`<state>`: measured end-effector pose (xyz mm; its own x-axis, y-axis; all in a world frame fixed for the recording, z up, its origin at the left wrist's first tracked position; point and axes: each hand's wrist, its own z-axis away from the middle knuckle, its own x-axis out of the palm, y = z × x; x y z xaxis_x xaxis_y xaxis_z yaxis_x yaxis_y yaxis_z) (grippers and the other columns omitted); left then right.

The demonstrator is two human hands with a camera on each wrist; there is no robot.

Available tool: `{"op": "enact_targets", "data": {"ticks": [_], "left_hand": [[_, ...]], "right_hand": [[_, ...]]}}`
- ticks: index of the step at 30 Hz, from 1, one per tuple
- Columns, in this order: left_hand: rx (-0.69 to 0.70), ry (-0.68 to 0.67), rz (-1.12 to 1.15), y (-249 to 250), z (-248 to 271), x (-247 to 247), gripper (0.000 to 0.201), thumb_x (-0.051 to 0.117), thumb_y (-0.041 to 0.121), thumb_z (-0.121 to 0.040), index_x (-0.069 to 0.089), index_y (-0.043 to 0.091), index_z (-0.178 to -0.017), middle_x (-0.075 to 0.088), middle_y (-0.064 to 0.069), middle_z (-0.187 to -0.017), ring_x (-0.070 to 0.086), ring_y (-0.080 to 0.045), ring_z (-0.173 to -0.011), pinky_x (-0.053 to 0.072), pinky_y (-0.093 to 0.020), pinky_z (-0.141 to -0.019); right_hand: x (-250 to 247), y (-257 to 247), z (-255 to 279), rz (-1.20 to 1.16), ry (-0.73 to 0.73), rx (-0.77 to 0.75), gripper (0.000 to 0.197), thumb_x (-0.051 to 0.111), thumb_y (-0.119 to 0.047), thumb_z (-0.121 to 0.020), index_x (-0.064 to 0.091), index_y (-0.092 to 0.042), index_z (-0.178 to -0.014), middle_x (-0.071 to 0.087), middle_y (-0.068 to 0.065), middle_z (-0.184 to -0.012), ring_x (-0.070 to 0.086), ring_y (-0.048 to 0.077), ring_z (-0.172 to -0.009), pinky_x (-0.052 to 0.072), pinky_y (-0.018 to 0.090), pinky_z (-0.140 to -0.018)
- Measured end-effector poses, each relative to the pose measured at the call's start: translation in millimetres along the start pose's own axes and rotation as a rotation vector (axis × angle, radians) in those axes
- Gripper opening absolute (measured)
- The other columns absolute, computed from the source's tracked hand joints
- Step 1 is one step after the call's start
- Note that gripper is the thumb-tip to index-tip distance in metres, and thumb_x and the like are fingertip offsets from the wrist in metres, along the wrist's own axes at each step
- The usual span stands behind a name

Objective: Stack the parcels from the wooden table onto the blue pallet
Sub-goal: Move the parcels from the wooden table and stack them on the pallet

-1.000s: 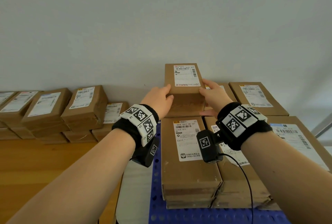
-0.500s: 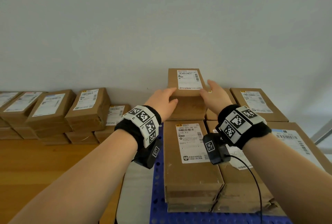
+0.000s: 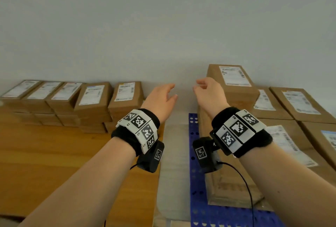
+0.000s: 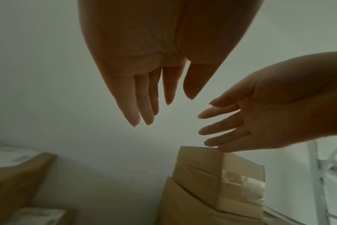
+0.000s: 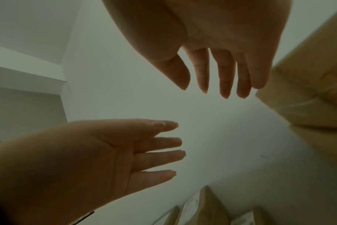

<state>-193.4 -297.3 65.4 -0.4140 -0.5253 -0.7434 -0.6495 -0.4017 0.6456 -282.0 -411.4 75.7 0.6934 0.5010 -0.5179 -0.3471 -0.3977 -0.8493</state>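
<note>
A brown parcel [image 3: 231,83] with a white label lies on top of the stack on the blue pallet [image 3: 195,157], at the back left of the load. My right hand [image 3: 205,90] hangs just left of that parcel, fingers straight and empty. My left hand [image 3: 163,95] floats beside it over the gap between table and pallet, also empty. Both wrist views show the two palms facing each other with spread fingers: left hand [image 4: 154,91], right hand [image 5: 219,71]. Several labelled parcels [image 3: 94,99] stand in stacks at the back of the wooden table [image 3: 45,163].
More parcels [image 3: 294,103] cover the pallet's right side in layers. A grey wall rises behind everything. A pale floor strip [image 3: 172,163] separates table and pallet. A white metal frame [image 4: 321,175] stands to the right of the pallet stack.
Both hands have let go of the parcel, which now rests on the pallet stack. They have drawn back and leftward, and my view has swung to the left.
</note>
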Motion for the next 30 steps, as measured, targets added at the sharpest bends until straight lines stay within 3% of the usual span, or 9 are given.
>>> {"op": "enact_targets", "data": {"ticks": [8, 15, 17, 19, 22, 25, 27, 30], "left_hand": [[-0.228, 0.058, 0.034, -57.0, 28.0, -23.4, 0.045, 0.043, 0.025, -0.097, 0.037, 0.017, -0.141, 0.047, -0.003, -0.139, 0.045, -0.015, -0.125, 0.03, -0.019, -0.093], [-0.377, 0.091, 0.001, -95.9, 33.3, -39.5, 0.046, 0.044, 0.028, -0.097, 0.036, 0.019, -0.141, 0.048, -0.002, -0.137, 0.047, -0.016, -0.122, 0.035, -0.023, -0.092], [-0.408, 0.094, -0.005, -111.9, 29.0, -45.1, 0.046, 0.045, 0.028, -0.097, 0.036, 0.018, -0.141, 0.049, -0.002, -0.136, 0.047, -0.017, -0.121, 0.036, -0.024, -0.092], [-0.433, 0.088, -0.005, -131.1, 19.8, -51.7, 0.047, 0.046, 0.029, -0.096, 0.035, 0.017, -0.141, 0.048, -0.003, -0.136, 0.047, -0.017, -0.122, 0.036, -0.025, -0.093], [-0.446, 0.075, 0.009, -164.9, 0.2, -59.1, 0.05, 0.047, 0.03, -0.095, 0.034, 0.017, -0.142, 0.046, -0.003, -0.14, 0.045, -0.018, -0.126, 0.036, -0.03, -0.102], [-0.41, 0.027, -0.001, -199.1, -20.6, -63.4, 0.05, 0.047, 0.033, -0.094, 0.036, 0.018, -0.141, 0.046, -0.003, -0.14, 0.046, -0.018, -0.125, 0.038, -0.036, -0.105], [-0.354, -0.025, -0.006, -218.9, -33.0, -64.4, 0.049, 0.047, 0.035, -0.093, 0.039, 0.021, -0.139, 0.049, -0.001, -0.137, 0.048, -0.015, -0.122, 0.041, -0.038, -0.104], [-0.292, -0.077, -0.002, -239.9, -48.6, -66.2, 0.048, 0.047, 0.035, -0.093, 0.039, 0.022, -0.139, 0.049, -0.001, -0.136, 0.049, -0.015, -0.12, 0.041, -0.035, -0.103]], "right_hand": [[69.9, -6.8, 4.5, -0.056, -0.221, 0.03, 0.037, 0.048, -0.019, -0.097, 0.048, -0.009, -0.133, 0.054, 0.009, -0.13, 0.051, 0.022, -0.118, 0.037, 0.023, -0.085], [122.7, 2.5, -3.2, -0.148, -0.3, 0.176, 0.031, 0.051, -0.02, -0.095, 0.054, -0.009, -0.124, 0.06, 0.009, -0.121, 0.055, 0.02, -0.105, 0.046, 0.033, -0.093], [135.7, -0.3, -7.6, -0.144, -0.32, 0.206, 0.036, 0.052, -0.022, -0.094, 0.052, -0.007, -0.127, 0.058, 0.014, -0.124, 0.056, 0.024, -0.11, 0.046, 0.036, -0.095], [150.7, -4.3, -16.2, -0.127, -0.335, 0.224, 0.044, 0.052, -0.027, -0.094, 0.05, -0.008, -0.133, 0.057, 0.011, -0.128, 0.054, 0.024, -0.116, 0.046, 0.036, -0.098], [177.5, -8.8, -35.7, -0.147, -0.328, 0.27, 0.048, 0.053, -0.03, -0.094, 0.046, -0.009, -0.137, 0.058, 0.007, -0.125, 0.055, 0.021, -0.111, 0.047, 0.033, -0.094], [206.9, -15.2, -51.0, -0.207, -0.312, 0.388, 0.047, 0.054, -0.031, -0.094, 0.046, -0.012, -0.136, 0.06, 0.004, -0.115, 0.055, 0.016, -0.092, 0.05, 0.032, -0.078], [227.9, -19.1, -59.9, -0.2, -0.307, 0.461, 0.048, 0.055, -0.034, -0.092, 0.046, -0.014, -0.135, 0.056, 0.007, -0.123, 0.053, 0.019, -0.098, 0.052, 0.035, -0.076], [257.3, -18.1, -71.0, -0.18, -0.279, 0.527, 0.047, 0.055, -0.038, -0.092, 0.047, -0.014, -0.131, 0.057, 0.007, -0.122, 0.055, 0.024, -0.106, 0.054, 0.042, -0.084]]}}
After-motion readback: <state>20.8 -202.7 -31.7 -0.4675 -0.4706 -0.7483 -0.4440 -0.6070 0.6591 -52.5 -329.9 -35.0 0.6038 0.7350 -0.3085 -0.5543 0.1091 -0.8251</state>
